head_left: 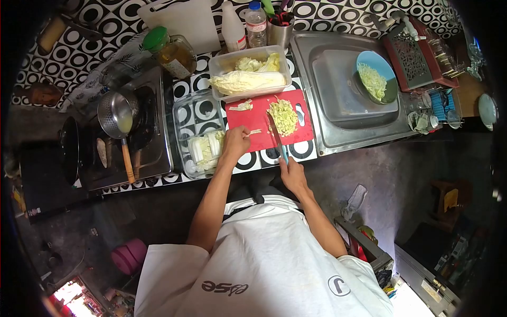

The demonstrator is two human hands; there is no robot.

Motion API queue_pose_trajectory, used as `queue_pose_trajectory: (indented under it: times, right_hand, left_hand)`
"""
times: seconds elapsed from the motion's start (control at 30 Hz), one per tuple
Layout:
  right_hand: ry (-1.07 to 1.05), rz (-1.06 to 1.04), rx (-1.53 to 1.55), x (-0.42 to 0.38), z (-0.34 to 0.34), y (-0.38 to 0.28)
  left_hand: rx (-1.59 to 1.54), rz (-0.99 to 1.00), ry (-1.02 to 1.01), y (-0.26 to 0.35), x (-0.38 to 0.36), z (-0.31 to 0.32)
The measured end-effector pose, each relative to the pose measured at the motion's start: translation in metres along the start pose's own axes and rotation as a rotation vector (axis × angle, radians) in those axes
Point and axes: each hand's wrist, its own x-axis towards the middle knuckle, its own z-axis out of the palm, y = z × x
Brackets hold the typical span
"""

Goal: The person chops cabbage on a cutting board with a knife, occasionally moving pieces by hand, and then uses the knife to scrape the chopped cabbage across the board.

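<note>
Red cutting board (248, 119): right hand (292, 174) grips knife (278, 140).

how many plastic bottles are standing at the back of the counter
2: a white bottle and a clear bottle with a blue cap, side by side behind the plastic tub. Others may be hidden.

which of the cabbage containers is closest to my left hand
The clear glass dish of cabbage pieces, right beside your left hand. The plastic tub and blue bowl sit farther back.

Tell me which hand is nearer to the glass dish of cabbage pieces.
Left. The left hand rests on the red cutting board right beside the glass dish; the right hand grips the knife farther off.
</note>
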Motion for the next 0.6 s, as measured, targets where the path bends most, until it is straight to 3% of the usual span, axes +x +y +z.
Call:
queue_pose_trajectory:
  times: [0.13,0.27,0.37,0.53,0.6]
  right_hand:
    - [-0.071,0.002,-0.023,-0.002,0.004,0.003]
    - [-0.121,-0.032,-0.115,-0.003,0.013,0.009]
    - [-0.140,-0.025,-0.151,-0.004,0.018,0.010]
    - [-0.166,0.018,-0.243,-0.006,0.013,0.001]
    - [-0.151,0.037,-0.305,-0.008,0.011,-0.005]
  left_hand:
    - [0.241,0.034,0.035,-0.009,-0.008,0.007]
    - [0.305,-0.044,-0.033,0.004,-0.012,0.009]
    - [0.313,-0.063,0.043,0.006,-0.012,0.014]
    - [0.229,0.185,0.148,-0.001,-0.007,0.023]
    - [0.166,0.153,0.155,-0.003,-0.003,0.031]
